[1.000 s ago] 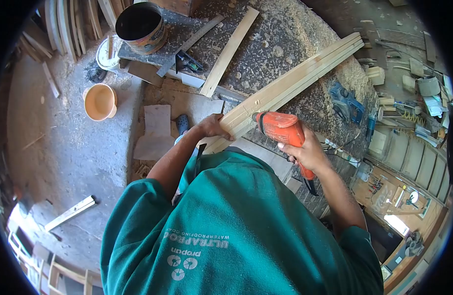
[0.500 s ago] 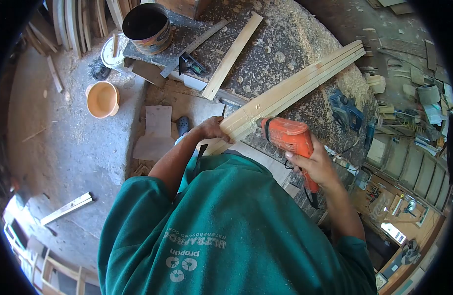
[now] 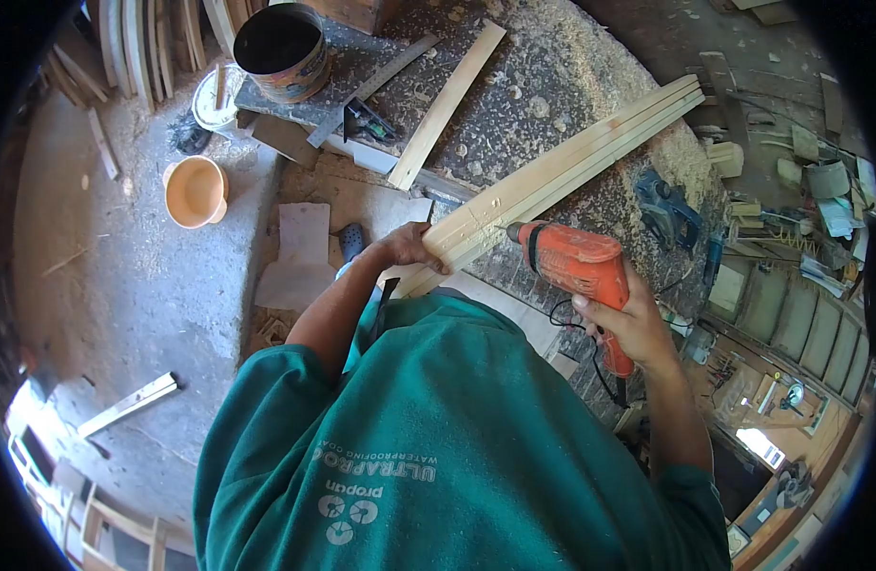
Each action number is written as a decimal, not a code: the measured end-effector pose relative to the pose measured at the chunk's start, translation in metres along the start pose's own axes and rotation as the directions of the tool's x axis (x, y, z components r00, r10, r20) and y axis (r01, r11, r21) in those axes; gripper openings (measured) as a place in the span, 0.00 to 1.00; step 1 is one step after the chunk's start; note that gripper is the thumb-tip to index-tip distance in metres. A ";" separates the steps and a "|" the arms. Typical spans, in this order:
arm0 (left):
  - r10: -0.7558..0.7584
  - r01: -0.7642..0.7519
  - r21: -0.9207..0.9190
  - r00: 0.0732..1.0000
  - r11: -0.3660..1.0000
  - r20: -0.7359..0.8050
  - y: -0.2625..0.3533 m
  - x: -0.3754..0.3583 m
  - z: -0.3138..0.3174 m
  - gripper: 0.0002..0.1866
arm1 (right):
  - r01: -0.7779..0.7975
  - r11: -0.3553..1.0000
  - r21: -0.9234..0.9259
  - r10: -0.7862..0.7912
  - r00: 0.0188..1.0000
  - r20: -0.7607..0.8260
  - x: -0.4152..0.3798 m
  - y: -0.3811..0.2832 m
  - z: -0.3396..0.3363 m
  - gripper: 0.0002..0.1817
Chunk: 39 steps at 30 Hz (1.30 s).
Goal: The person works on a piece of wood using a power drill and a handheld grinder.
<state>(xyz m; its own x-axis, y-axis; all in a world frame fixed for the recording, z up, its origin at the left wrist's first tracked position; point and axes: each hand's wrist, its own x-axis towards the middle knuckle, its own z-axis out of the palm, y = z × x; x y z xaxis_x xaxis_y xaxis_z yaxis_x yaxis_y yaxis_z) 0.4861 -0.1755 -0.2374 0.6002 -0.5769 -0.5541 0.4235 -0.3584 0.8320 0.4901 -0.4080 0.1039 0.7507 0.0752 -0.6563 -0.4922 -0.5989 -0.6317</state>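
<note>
Long pale wooden boards lie side by side across the workbench, slanting from my waist to the upper right. My left hand is wrapped round their near end. In my right hand is an orange corded drill, its chuck pointing left at the boards' edge. Whether a bit is fitted, or touches the wood, is too small to tell. Wood shavings lie on the boards near a small notch.
A separate wooden strip, a metal square and a large can are on the sawdust-covered bench. A blue power tool sits at its right. An orange bowl stands on the floor at left.
My right hand and the drill have moved right and slightly down, back from the boards. My left hand still grips the near end, almost unmoved.
</note>
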 end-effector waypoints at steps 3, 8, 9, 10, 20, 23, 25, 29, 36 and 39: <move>0.010 -0.010 -0.014 1.000 1.000 0.011 0.002 -0.001 -0.001 0.45 | 0.001 1.000 -0.015 -0.001 1.000 -0.009 0.000 -0.001 0.000 0.31; 0.015 -0.015 -0.004 1.000 1.000 0.005 -0.001 0.000 0.000 0.44 | 0.024 0.999 -0.031 -0.023 1.000 0.007 0.002 0.000 0.000 0.31; 0.020 -0.020 -0.001 1.000 1.000 0.005 -0.002 0.001 0.001 0.44 | 0.023 0.999 -0.025 -0.023 1.000 0.008 0.002 0.000 0.000 0.31; 0.026 -0.026 0.002 1.000 1.000 0.004 -0.002 0.002 0.001 0.44 | 0.023 1.000 -0.020 -0.023 1.000 0.010 0.002 0.001 0.000 0.31; 0.005 -0.005 0.014 1.000 1.000 0.012 -0.006 0.004 0.000 0.45 | 0.016 1.000 -0.025 -0.016 1.000 0.010 0.003 0.000 0.000 0.31; 0.024 -0.024 0.000 1.000 1.000 0.002 -0.007 0.003 0.001 0.45 | 0.000 0.998 -0.057 0.001 1.000 0.025 0.003 -0.003 -0.001 0.31; 0.025 -0.025 -0.017 1.000 1.000 -0.001 -0.006 0.003 0.001 0.45 | 0.031 0.999 -0.030 -0.030 1.000 0.008 0.004 -0.001 0.002 0.31; 0.015 -0.015 -0.006 1.000 1.000 -0.002 -0.007 0.004 0.001 0.45 | 0.029 0.999 -0.046 -0.029 1.000 0.011 0.005 -0.001 0.001 0.31; 0.042 -0.042 -0.045 0.999 0.998 -0.001 -0.007 0.003 0.001 0.45 | 0.022 0.998 -0.062 -0.020 0.999 0.027 0.007 0.002 -0.002 0.31; 0.050 -0.049 -0.046 0.999 0.998 0.004 -0.011 0.007 0.003 0.45 | 0.061 0.996 -0.067 -0.061 0.998 0.008 0.007 0.003 -0.001 0.30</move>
<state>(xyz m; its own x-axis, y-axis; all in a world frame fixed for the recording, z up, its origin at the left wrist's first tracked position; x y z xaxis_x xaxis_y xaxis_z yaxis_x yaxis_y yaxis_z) 0.4835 -0.1771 -0.2502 0.6177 -0.5969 -0.5120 0.4242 -0.2953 0.8561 0.4943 -0.4095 0.0979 0.7755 0.1179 -0.6202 -0.4148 -0.6455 -0.6414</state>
